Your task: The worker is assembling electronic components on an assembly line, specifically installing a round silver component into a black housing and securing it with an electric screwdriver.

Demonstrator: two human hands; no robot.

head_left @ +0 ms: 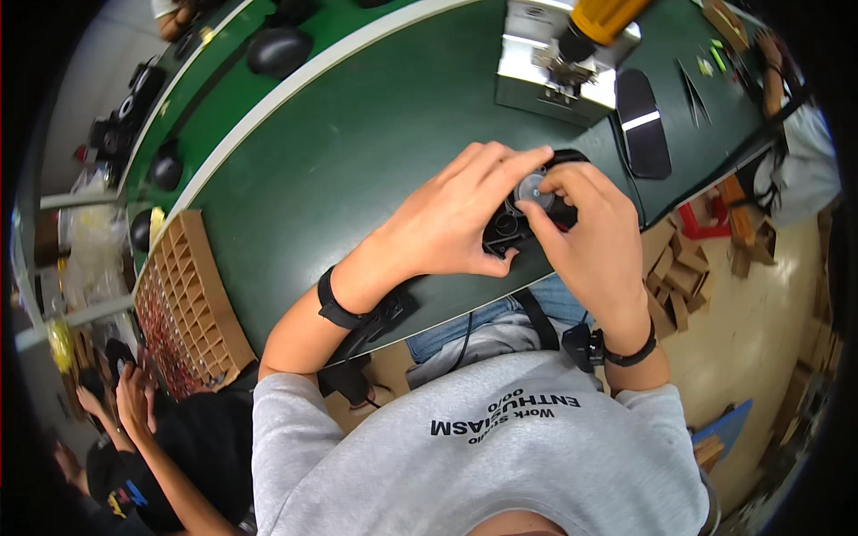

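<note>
Across the upper half, a dark green workbench [331,161], seen from above through a wide fisheye lens. Below it, a grey T-shirt [465,456] with dark lettering, on the wearer's torso. At lower left, a co-worker in black [206,456], bare arms raised. By the bench's left end, a cardboard tray [219,295] divided into small square compartments. Toward the far side, right of centre, a white box [523,71] beneath a yellow-bodied tool [608,20].

Near the bench's front edge, the left hand [451,214], fingers stretched along the far side of a black housing [511,228], thumb against the near side: clamped on it. Opposite, the right hand [594,223], thumb and bent forefinger slightly apart, tips at the housing's top; firm pinch or light touch, cannot tell. Housing between both hands; resting on the bench or lifted, cannot tell.

Farther right, a flat black rounded object [642,147] with a white band, then slim tweezers [693,92]. Under the right fingertips, on the housing, a small clear disc [533,198].
</note>
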